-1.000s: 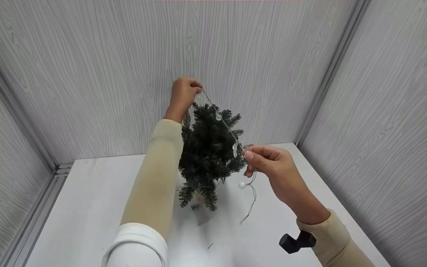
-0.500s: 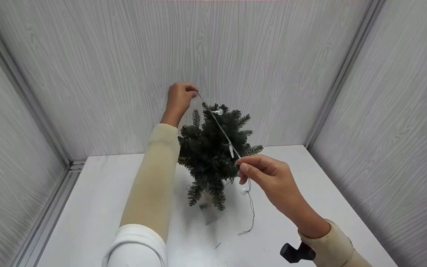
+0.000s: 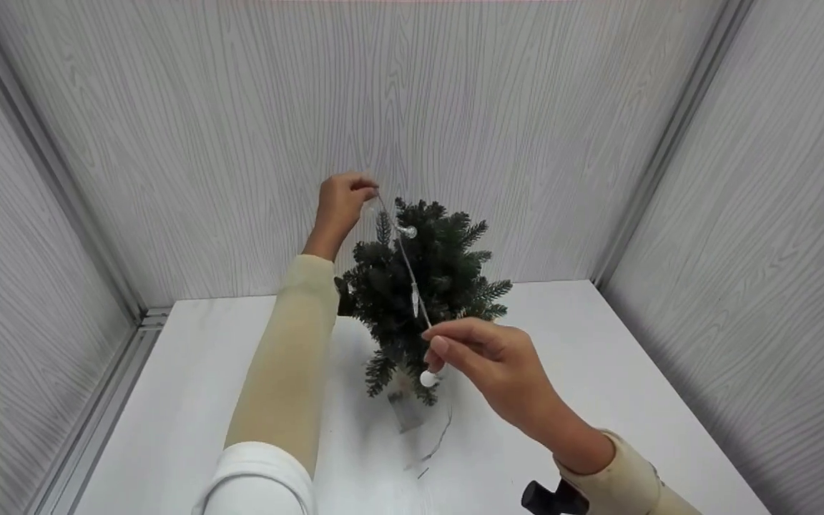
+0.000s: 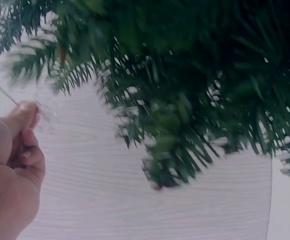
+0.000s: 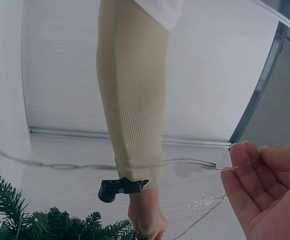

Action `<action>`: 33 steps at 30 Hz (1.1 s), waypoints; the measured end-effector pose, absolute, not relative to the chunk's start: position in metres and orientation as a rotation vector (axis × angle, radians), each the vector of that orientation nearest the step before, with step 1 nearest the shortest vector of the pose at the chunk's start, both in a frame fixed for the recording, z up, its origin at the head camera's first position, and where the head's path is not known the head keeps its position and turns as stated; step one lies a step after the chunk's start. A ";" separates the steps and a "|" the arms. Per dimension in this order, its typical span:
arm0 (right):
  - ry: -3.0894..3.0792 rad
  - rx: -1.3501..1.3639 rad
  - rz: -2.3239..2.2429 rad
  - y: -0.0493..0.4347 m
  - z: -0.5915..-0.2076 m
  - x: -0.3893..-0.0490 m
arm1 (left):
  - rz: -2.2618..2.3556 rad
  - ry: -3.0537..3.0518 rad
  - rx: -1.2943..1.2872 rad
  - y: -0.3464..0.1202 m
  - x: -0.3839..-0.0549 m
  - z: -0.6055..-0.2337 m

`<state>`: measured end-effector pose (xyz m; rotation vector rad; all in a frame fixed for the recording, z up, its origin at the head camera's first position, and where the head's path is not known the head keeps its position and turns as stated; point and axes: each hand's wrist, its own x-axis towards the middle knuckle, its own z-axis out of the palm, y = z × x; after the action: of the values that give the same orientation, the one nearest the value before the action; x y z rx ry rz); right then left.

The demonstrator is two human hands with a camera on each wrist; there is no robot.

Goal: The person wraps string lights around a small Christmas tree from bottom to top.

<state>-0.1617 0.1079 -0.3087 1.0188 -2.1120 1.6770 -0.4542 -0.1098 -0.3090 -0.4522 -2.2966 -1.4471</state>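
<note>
Running taut between the two hands, the light string crosses in front of the left part of a small artificial fir tree. Half a second ago it slanted across the tree's right half; now it stands steeper and farther left. A round clear ornament sits high on the wire, and an elongated clear ornament lower down. The white ball, earlier just right of the tree, now shows before its lower branches, below the right hand. That hand has moved left and a little down; its thumb and forefinger are together, pinching the wire. The left hand, slightly lower than before, pinches the upper end with its fingertips together, just beside the treetop on its left. A thin loose tail trails near the tree's base, which rests on the white bench. A small dark sliver lies on the bench nearby. Behind stands a grey wood-grain panel.
</note>
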 end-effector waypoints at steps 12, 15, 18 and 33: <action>-2.081 1.125 1.572 0.089 -0.315 -0.162 | -1.450 -2.297 -0.452 -0.112 -0.456 -0.320; -2.148 1.131 1.608 0.086 -0.321 -0.162 | -1.433 -2.330 -0.440 -0.113 -0.455 -0.326; -2.207 1.125 1.621 0.086 -0.326 -0.162 | -1.416 -2.346 -0.445 -0.115 -0.455 -0.333; -2.316 1.141 1.702 0.085 -0.357 -0.168 | -1.511 -2.333 -0.481 -0.121 -0.453 -0.359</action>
<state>-0.1676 0.0846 -0.3574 1.1411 -2.3163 1.7017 -0.4534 -0.1207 -0.3588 -0.4807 -2.3332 -1.5106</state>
